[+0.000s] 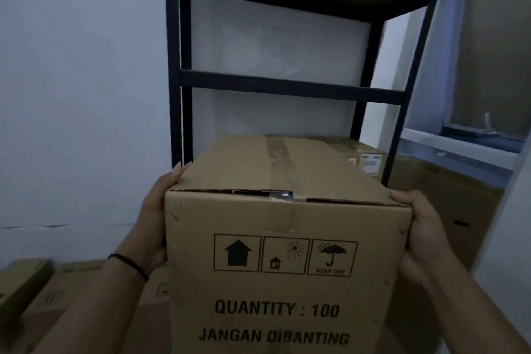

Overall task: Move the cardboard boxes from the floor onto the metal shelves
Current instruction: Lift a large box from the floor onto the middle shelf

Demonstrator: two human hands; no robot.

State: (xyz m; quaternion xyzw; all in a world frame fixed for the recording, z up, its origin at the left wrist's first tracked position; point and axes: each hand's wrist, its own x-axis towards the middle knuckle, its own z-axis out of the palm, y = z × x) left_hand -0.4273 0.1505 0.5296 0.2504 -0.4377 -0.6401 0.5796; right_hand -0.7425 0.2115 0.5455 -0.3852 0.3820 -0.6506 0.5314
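A taped brown cardboard box [287, 238], printed "QUANTITY : 100", is held up in front of the black metal shelf frame [290, 86]. The left hand [156, 215] and right hand [422, 233] clasp its opposite sides, fingers curled over the top edges. More brown cardboard boxes [48, 290] lie lower left.

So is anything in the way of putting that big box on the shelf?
Nothing visible blocks it. The box is held by the left hand and right hand before the metal shelf; another box sits behind, to the right.
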